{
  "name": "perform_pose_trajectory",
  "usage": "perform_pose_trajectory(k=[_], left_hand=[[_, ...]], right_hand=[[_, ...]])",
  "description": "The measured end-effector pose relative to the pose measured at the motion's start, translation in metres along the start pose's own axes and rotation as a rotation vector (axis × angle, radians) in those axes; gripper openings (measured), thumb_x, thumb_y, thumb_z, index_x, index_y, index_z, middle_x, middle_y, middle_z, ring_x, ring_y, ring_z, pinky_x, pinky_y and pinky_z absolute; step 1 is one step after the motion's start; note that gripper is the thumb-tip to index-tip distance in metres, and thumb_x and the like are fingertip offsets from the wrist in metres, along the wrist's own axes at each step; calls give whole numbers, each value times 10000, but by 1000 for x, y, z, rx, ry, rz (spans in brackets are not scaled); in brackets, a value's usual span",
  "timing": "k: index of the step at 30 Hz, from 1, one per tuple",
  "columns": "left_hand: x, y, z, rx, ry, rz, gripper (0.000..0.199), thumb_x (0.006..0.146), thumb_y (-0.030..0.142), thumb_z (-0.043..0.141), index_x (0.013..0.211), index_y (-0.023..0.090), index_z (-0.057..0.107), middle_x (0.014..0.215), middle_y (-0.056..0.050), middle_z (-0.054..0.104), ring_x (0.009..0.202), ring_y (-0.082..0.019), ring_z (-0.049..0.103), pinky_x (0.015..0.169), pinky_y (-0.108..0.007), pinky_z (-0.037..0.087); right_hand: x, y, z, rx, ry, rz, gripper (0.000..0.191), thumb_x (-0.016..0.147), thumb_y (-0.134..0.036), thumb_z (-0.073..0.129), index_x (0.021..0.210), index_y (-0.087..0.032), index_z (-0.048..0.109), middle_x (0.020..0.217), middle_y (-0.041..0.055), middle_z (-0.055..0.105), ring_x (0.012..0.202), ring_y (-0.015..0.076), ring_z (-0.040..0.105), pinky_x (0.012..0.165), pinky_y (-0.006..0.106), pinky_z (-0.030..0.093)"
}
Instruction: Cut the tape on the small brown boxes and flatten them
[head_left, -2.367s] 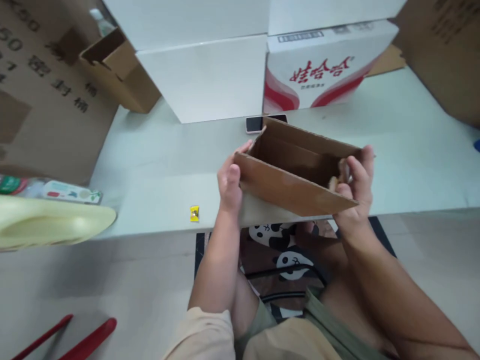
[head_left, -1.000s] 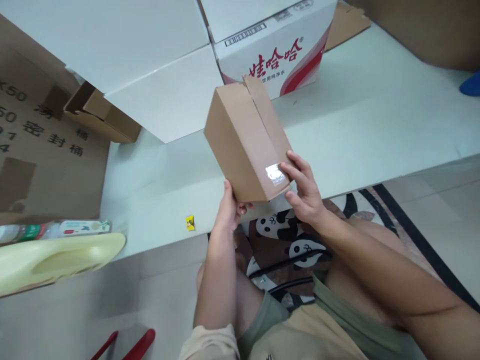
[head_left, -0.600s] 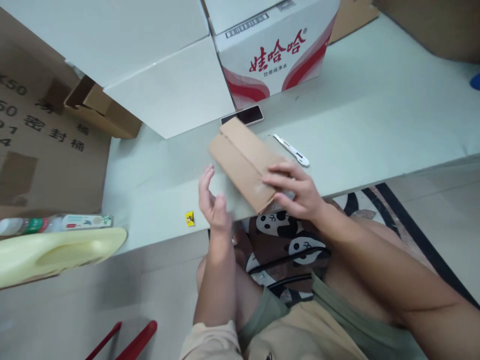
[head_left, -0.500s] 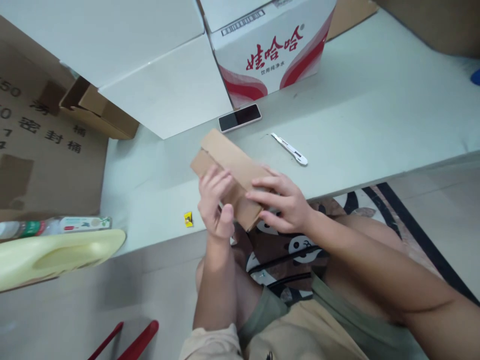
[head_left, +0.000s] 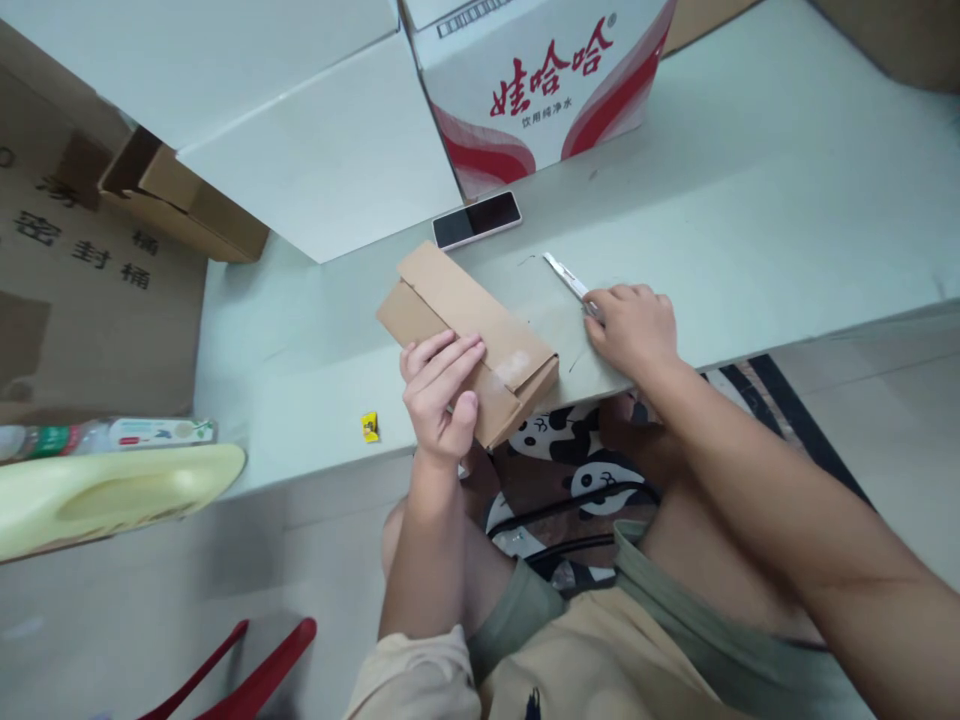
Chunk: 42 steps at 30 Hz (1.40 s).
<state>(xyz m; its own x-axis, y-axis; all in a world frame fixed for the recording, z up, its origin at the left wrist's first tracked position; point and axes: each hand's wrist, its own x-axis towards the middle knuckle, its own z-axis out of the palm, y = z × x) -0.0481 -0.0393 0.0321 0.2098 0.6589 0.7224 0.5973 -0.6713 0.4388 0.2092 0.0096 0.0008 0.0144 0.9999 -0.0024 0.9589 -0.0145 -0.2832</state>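
Right hand [head_left: 634, 325] has shifted from box [head_left: 487, 318] to cutter [head_left: 564, 274], closed round its near end; cutter sits right of box, long axes near-parallel. Left hand [head_left: 441, 395], half-curled, holds box.

A left hand [head_left: 442, 395] on a small brown cardboard box [head_left: 491, 315]
The right hand [head_left: 634, 325] grips a long, thin white cutter [head_left: 566, 276] on the pale green table [head_left: 750, 200].

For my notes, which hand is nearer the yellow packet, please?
Left: the left hand is just right of the packet; the right hand, on the cutter, is farther right.
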Motion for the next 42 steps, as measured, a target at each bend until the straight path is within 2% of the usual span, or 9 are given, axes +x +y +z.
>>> perform_pose_trajectory(k=[8,11,14,18,20,25,28,34,42], left_hand=[[-6,2,2,66,-90,46,633,895,732,392,1224,269,671,1211,-94,673,1262,-314,540,1203,-521,226],[-10,2,2,12,-114,60,735,822,824,425,1291,287,604,1250,-94,652,1304,-326,507,1221,-545,195],[-12,3,5,-13,-116,61,781,758,820,551,1334,292,537,1268,-96,642,1317,-329,494,1213,-559,223],[-15,9,15,60,-64,45,652,790,753,575,1235,277,566,1243,-99,641,1288,-329,512,1157,-549,331],[-16,12,21,113,-46,32,635,797,744,558,1214,266,570,1226,-104,642,1278,-332,522,1144,-543,359],[-19,14,34,138,15,-19,656,769,762,554,1189,261,508,1191,-95,636,1227,-323,553,1139,-543,370],[-18,15,39,90,70,6,618,796,729,564,1187,259,479,1179,-89,632,1203,-306,563,1134,-536,370],[-12,19,41,79,135,46,536,830,674,548,1155,252,491,1137,-78,638,1148,-276,581,1099,-509,416],[-20,17,42,120,100,2,577,810,716,510,1156,254,496,1117,-85,640,1163,-304,573,1136,-549,346]], right_hand=[[-6,-7,-14,43,-190,120,479,892,-270,455,1351,-193,572,955,148,732,765,282,607,617,347,351],[-15,-8,-22,178,-131,62,499,903,-277,454,1387,-235,569,853,96,722,662,233,574,597,331,357],[-32,-8,-32,455,91,-24,390,877,-251,513,1231,-256,677,799,36,725,597,171,570,591,310,420],[-61,-9,-45,783,665,-267,160,862,-307,641,976,-244,734,744,6,720,550,135,593,523,286,445],[-73,-11,-48,830,857,-393,102,842,-309,709,930,-264,734,707,-10,706,504,123,574,465,277,400],[-84,-14,-55,705,692,-622,201,824,-125,666,913,-301,705,587,-51,591,465,107,515,425,262,371],[-86,-12,-62,560,709,-754,170,809,-129,650,875,-282,682,520,-65,479,417,88,424,391,252,322],[-95,-12,-72,394,760,-756,242,811,-113,613,942,-302,689,498,-60,430,429,113,403,421,289,344],[-103,-18,-81,341,640,-715,249,812,-94,582,895,-299,696,498,-60,507,473,118,522,483,288,432]])
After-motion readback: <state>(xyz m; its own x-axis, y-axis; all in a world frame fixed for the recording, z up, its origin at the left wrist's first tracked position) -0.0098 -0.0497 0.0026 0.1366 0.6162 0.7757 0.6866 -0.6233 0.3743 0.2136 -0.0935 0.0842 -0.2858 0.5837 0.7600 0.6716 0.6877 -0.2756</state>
